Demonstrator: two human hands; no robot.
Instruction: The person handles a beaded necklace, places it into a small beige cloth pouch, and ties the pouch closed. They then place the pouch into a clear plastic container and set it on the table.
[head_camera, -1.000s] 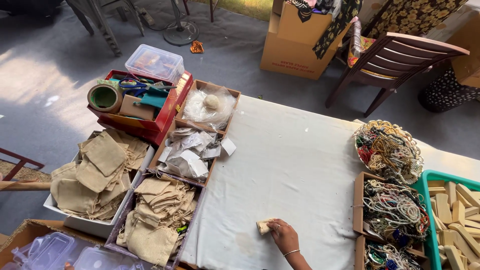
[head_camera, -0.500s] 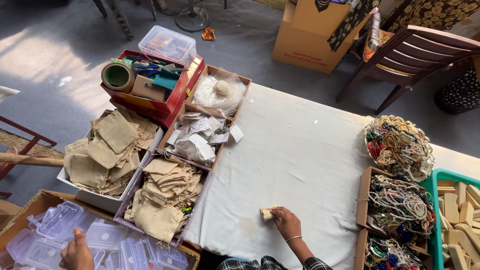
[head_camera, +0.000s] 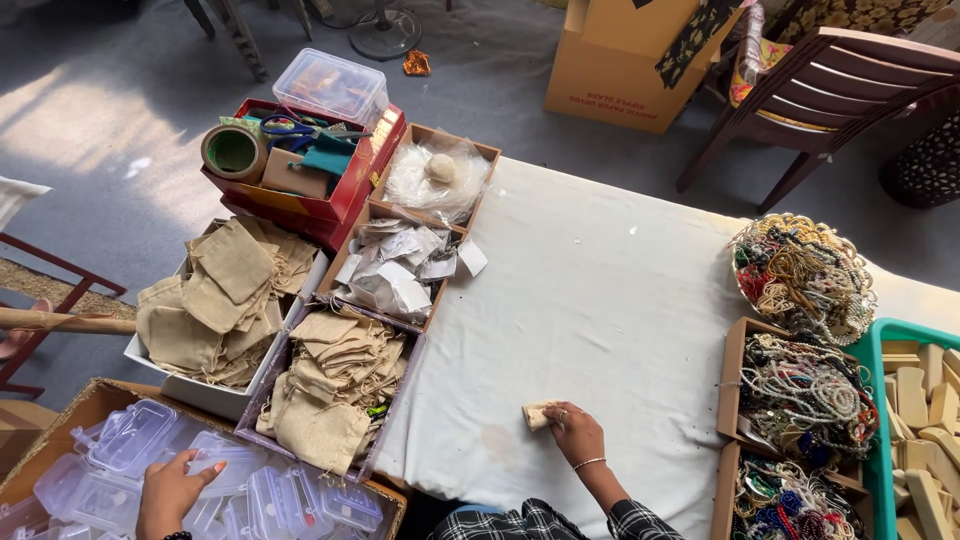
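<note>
The left hand (head_camera: 172, 490) has come down flat, fingers spread, onto the clear boxes (head_camera: 130, 460). The right hand (head_camera: 572, 435) still pinches a wooden block (head_camera: 537, 415) on the tabletop (head_camera: 600, 300).

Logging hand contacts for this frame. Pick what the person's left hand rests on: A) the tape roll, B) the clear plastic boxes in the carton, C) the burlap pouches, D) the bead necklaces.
B: the left hand lies spread on the clear plastic boxes in the cardboard carton, beside the burlap pouches.
</note>
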